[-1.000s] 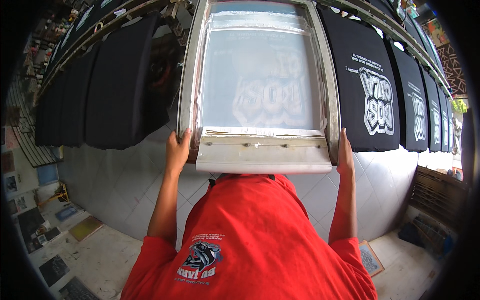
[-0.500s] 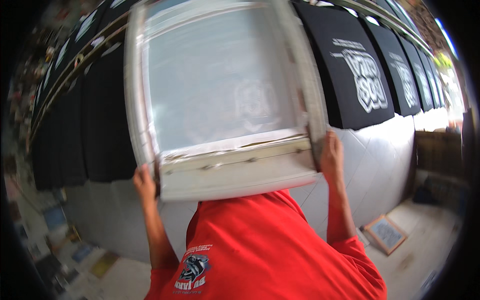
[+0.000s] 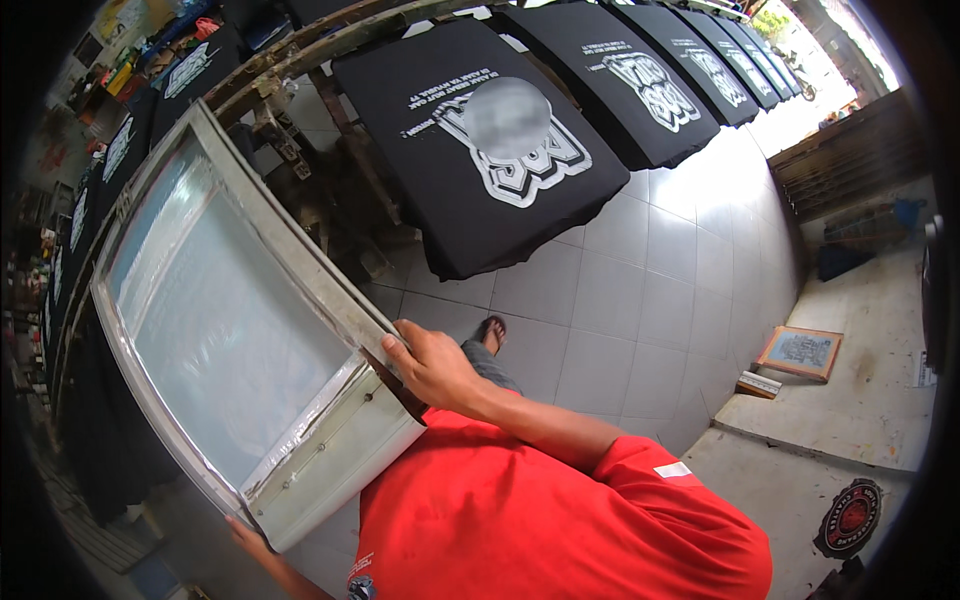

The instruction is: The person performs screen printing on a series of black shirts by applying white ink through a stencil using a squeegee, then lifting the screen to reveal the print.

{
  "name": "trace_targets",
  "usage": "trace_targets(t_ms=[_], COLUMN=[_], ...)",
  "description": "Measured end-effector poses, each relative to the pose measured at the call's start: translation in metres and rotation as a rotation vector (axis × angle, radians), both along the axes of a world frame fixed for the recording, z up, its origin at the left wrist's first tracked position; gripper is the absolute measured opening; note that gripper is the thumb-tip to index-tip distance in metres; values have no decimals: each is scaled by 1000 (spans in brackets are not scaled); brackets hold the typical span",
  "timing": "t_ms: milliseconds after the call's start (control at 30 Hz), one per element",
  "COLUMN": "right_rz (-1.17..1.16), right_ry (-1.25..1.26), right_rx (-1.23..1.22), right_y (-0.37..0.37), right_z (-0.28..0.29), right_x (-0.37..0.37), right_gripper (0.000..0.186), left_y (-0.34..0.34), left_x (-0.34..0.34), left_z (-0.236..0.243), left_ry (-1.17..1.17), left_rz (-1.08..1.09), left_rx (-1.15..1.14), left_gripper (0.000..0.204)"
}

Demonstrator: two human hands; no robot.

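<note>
A large silk-screen printing frame (image 3: 270, 225), with pale rails and a translucent mesh, is tilted in front of me toward the left. My right hand (image 3: 437, 362) grips its right rail near the lower corner, the thumb lying on top. At the opposite lower corner my left hand (image 3: 250, 540) is closed on the frame's edge, most of its fingers hidden beneath. A row of small screws runs along the plate at the frame's near end. Beyond its right side lies a black shirt (image 3: 400, 75) with a white and grey print, stretched flat on a board.
More printed black shirts (image 3: 648, 90) run along a rack toward the bright opening at far right. Grey tiles (image 3: 615, 315) cover the floor. On a pale ledge at right lie a small orange-edged frame (image 3: 800, 352) and a round black and red emblem (image 3: 848, 518).
The frame has swung from straight ahead to the left and tilted, both hands still on it. My body has turned right, bringing the printed shirts and tiled floor more into view.
</note>
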State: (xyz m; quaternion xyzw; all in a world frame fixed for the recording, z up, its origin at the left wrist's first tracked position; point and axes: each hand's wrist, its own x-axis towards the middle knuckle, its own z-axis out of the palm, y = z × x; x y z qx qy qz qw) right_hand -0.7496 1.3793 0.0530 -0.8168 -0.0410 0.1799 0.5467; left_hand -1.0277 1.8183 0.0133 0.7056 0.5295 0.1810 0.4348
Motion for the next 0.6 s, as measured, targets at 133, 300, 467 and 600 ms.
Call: trace_targets(t_ms=[133, 300, 467, 600], right_rz=[99, 35, 4, -107], right_ry=[3, -55, -45, 58], right_rx=[-52, -36, -127, -119], right_y=[31, 51, 78, 106], right_z=[-15, -24, -48, -28], right_x=[5, 4, 2, -12], right_gripper=[54, 52, 52, 50], left_y=[15, 10, 34, 102], left_x=[-28, -29, -17, -28], left_z=[-32, -25, -30, -74], left_ry=[164, 85, 56, 59], left_rz=[93, 111, 60, -55], left_rx=[135, 103, 42, 213], left_gripper=[70, 69, 67, 55])
